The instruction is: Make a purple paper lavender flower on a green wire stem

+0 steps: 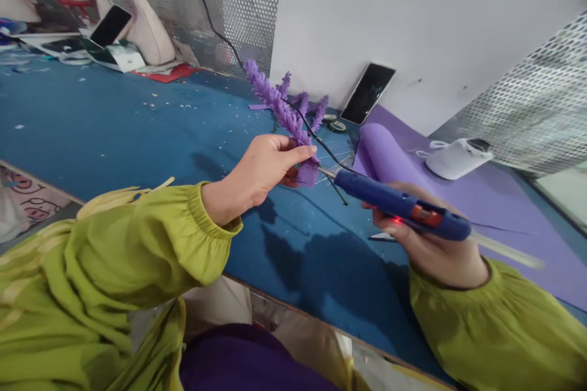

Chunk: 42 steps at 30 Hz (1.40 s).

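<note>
Between the thumb and fingers of my left hand (pixel 263 168) is a purple paper flower spike (pixel 280 107), tilted up and to the left. A flat purple strip (pixel 307 173) hangs at its lower end, and a thin green stem (pixel 340 191) shows below. My right hand (pixel 428 250) is wrapped round a blue hot glue gun (pixel 380 190) with a small red light. Its metal nozzle is at the strip's right edge; whether they touch I cannot tell. A pale glue stick (pixel 507 250) sticks out of the gun's back.
More purple flower spikes (pixel 320 111) stand behind, near rolls of green tape (pixel 338 127). A phone (pixel 368 93) leans on the white wall. At right, a purple sheet (pixel 518 214) lies under a small white pouch (pixel 458 157). A black cord (pixel 208 15) crosses the blue table (pixel 114 116).
</note>
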{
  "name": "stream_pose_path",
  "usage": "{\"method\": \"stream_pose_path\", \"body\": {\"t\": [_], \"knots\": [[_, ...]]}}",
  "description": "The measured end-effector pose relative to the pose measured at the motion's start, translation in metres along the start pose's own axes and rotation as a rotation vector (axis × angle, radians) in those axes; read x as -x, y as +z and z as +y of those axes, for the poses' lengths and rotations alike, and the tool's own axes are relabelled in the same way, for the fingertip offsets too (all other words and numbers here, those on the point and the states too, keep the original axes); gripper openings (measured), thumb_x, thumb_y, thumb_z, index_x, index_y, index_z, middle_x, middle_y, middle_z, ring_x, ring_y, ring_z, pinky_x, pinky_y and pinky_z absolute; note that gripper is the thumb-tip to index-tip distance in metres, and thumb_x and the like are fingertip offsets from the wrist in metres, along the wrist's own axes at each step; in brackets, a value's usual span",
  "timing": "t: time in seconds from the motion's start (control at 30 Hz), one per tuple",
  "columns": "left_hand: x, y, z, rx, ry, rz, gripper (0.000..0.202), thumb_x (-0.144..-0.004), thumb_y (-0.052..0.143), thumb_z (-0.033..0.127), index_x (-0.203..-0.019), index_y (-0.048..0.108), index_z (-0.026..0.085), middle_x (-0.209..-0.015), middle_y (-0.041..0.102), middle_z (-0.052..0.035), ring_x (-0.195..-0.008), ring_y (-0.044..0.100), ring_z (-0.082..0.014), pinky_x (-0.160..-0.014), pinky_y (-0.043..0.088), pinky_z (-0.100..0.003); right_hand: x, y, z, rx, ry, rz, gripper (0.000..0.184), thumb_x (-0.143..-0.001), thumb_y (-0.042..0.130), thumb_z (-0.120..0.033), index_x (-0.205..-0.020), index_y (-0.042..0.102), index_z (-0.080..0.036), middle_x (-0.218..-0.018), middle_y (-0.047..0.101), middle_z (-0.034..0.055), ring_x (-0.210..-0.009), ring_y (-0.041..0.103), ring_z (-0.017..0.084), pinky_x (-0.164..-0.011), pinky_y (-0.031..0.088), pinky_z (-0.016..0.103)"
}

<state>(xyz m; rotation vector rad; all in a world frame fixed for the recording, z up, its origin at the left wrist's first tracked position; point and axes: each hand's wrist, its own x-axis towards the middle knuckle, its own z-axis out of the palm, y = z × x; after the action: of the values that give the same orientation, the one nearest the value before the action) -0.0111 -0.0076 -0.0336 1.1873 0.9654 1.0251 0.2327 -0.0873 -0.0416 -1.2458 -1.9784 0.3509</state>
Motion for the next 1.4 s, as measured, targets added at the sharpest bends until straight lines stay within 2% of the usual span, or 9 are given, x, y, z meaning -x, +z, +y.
{"method": "stream_pose_path", "body": {"t": [0.1,0.27,0.57,0.7,0.83,1.0,1.13,1.4], "knots": [[-0.0006,0.0002,-0.0006,-0.009,0.013,0.006,0.020,-0.077,0.073,0.031,-0.079,0.066,0.013,-0.066,0.065,-0.0007,-0.054,0.060,-0.0105,-0.056,0.051,-0.025,-0.0007,-0.0004,0.0003,0.079,-0.093,-0.075,0.024,-0.084,0.067,-0.039,-0.102,0.061,-0.024,-0.082,0.067,0.0010,-0.064,0.062,0.015,-0.058,0.050,0.027],[-0.0005,-0.0001,-0.0026,-0.059,0.023,-0.009,0.022,-0.077,0.073,0.034,-0.080,0.066,0.013,-0.070,0.069,-0.0031,-0.056,0.062,-0.0118,-0.055,0.050,-0.024,-0.0015,-0.0001,-0.0002,0.232,-0.130,-0.005,0.028,-0.084,0.066,-0.044,-0.099,0.060,-0.021,-0.083,0.067,0.0024,-0.066,0.063,0.016,-0.059,0.048,0.027],[0.0007,0.0028,-0.0029,-0.083,0.029,-0.002,0.023,-0.077,0.073,0.035,-0.080,0.067,0.013,-0.070,0.069,-0.0025,-0.057,0.062,-0.0106,-0.056,0.050,-0.023,-0.0026,-0.0004,0.0006,0.356,-0.244,0.014,0.031,-0.085,0.064,-0.048,-0.099,0.058,-0.021,-0.077,0.065,0.0008,-0.059,0.061,0.015,-0.055,0.047,0.026],[0.0004,0.0021,-0.0026,-0.069,0.048,0.005,0.023,-0.076,0.073,0.036,-0.079,0.067,0.013,-0.068,0.067,-0.0015,-0.056,0.061,-0.0105,-0.054,0.049,-0.022,-0.0030,-0.0015,-0.0019,0.419,-0.301,0.005,0.030,-0.088,0.058,-0.050,-0.099,0.055,-0.022,-0.075,0.065,0.0013,-0.056,0.060,0.015,-0.053,0.046,0.028],[-0.0011,0.0004,-0.0030,-0.061,0.058,0.016,0.026,-0.075,0.074,0.038,-0.079,0.067,0.014,-0.069,0.067,-0.0016,-0.056,0.061,-0.0106,-0.054,0.048,-0.022,-0.0025,-0.0016,-0.0041,0.433,-0.283,-0.031,0.031,-0.089,0.055,-0.054,-0.098,0.053,-0.024,-0.072,0.063,0.0010,-0.055,0.059,0.017,-0.052,0.045,0.030],[-0.0034,-0.0019,-0.0026,-0.083,0.069,0.036,0.031,-0.074,0.074,0.044,-0.079,0.068,0.014,-0.068,0.066,-0.0018,-0.056,0.060,-0.0104,-0.054,0.048,-0.022,-0.0024,-0.0005,-0.0036,0.401,-0.303,-0.053,0.026,-0.088,0.058,-0.050,-0.095,0.053,-0.026,-0.069,0.060,-0.0003,-0.053,0.056,0.017,-0.050,0.041,0.031],[-0.0035,-0.0024,-0.0028,-0.083,0.068,0.035,0.029,-0.075,0.074,0.041,-0.079,0.068,0.014,-0.068,0.066,-0.0021,-0.056,0.060,-0.0112,-0.053,0.048,-0.023,-0.0018,-0.0007,-0.0041,0.394,-0.287,-0.062,0.024,-0.087,0.060,-0.049,-0.097,0.052,-0.028,-0.071,0.061,0.0002,-0.055,0.057,0.019,-0.051,0.042,0.033],[-0.0006,0.0011,-0.0021,-0.087,0.034,0.006,0.024,-0.075,0.074,0.038,-0.079,0.068,0.014,-0.069,0.068,-0.0023,-0.055,0.060,-0.0104,-0.053,0.048,-0.023,-0.0009,-0.0020,-0.0059,0.432,-0.210,0.011,0.027,-0.086,0.059,-0.053,-0.096,0.054,-0.028,-0.071,0.062,0.0002,-0.053,0.056,0.019,-0.050,0.040,0.034]]}}
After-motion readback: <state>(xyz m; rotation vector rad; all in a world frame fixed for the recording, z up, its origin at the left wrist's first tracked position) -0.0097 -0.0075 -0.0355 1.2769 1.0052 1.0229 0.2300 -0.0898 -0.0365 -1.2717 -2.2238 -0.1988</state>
